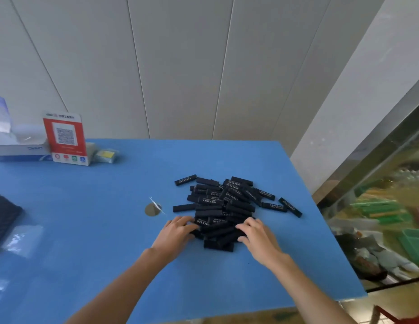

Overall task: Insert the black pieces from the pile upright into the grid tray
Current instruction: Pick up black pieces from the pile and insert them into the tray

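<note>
Here the pile of black pieces lies right of centre on the blue table; I bracket its near edge with my left hand and right hand, fingers loosely curled against pieces, probably gathering them; whether either grips one I cannot tell. A dark grid tray sits at far left.

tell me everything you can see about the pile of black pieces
The pile of black pieces is a loose heap of small, oblong, matte black blocks, many with white lettering too small to read. They lie flat, crisscrossed over one another, on the right half of the blue table; a few strays sit apart at its edges. The left hand and right hand touch its near side with curled fingers.
</note>
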{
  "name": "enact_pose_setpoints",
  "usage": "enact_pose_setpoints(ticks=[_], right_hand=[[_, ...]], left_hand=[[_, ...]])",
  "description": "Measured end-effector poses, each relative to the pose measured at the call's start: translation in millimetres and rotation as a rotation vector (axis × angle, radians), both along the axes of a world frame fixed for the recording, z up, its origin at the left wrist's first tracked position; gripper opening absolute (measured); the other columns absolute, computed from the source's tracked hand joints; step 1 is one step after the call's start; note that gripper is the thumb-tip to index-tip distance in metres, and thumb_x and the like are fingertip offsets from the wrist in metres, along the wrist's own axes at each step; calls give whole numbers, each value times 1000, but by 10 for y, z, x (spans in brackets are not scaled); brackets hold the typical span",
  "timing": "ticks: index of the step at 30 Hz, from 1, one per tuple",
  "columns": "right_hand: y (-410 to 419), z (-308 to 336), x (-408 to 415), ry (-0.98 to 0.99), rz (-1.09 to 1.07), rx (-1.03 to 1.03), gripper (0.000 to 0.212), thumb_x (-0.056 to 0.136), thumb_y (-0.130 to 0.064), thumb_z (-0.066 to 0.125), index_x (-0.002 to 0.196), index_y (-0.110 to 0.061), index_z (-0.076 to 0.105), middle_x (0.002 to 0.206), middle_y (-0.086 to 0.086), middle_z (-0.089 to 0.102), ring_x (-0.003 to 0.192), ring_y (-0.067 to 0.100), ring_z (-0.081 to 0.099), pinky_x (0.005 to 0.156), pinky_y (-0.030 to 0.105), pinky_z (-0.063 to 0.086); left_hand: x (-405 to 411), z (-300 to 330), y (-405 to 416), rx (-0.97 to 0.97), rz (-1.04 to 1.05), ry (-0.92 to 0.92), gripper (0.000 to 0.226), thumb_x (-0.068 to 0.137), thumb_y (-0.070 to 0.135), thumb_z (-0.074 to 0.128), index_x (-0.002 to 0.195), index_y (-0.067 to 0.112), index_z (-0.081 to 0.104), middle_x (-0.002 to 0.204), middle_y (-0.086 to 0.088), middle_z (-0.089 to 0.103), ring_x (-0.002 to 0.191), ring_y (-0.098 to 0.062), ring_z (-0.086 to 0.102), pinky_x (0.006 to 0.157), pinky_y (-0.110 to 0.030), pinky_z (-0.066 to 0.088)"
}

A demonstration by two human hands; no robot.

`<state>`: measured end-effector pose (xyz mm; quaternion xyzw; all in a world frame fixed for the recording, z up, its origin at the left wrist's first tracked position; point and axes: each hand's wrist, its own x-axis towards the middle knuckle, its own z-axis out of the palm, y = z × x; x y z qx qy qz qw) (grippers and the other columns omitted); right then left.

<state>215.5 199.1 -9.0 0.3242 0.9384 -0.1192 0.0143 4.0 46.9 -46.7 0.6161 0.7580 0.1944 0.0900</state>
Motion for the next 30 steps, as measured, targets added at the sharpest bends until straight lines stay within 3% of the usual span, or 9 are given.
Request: enact_pose_setpoints(ticks=[5,10,14,16,19,25,30], right_hand=[[147,44,64,34,113,-44,28,89,-32,60,114,-19,57,113,-7,52,103,14,45,84,28,42],[231,154,261,150,150,-170,16,86,-28,65,94,-24,51,93,-11,55,89,11,48,78,27,44],[281,234,350,323,84,-362,24,80,-21,71,79,-33,51,81,-9,61,81,11,56,71,22,46],[272,295,381,399,63,-435,27,78,-18,74,76,-34,53,78,-8,64,81,10,59,67,15,41],[209,399,361,487,76,-530,22,78,-14,74,81,-29,58,79,-6,67,77,8,61,70,15,46],[-116,661,132,524,143,-598,19,80,-9,71,85,-25,61,83,-6,66,78,0,61,69,12,48],[-531,840,-247,551,195,-650,20,78,-4,72,80,-22,62,81,-1,68,76,10,65,69,23,55]], left_hand=[[165,55,-72,22,121,-1,24,84,8,64,101,25,63,103,6,60,96,-22,56,80,-31,42],[450,184,-212,9,287,-2,9,91,20,57,100,21,57,98,7,61,95,-19,54,76,-24,30],[681,309,-359,58,419,-16,12,89,19,60,99,14,58,89,-2,63,84,-26,57,69,-26,31],[804,388,-447,72,466,2,14,89,21,60,100,13,56,82,-5,62,76,-28,55,62,-27,29],[901,469,-606,93,527,3,16,88,21,62,99,12,55,76,-5,61,70,-28,54,53,-23,26],[881,671,-962,94,668,-127,22,85,28,66,99,19,53,81,-2,57,74,-24,52,65,-34,41],[622,789,-1347,144,686,-196,27,82,28,70,97,18,51,82,3,57,73,-22,51,66,-34,44]])
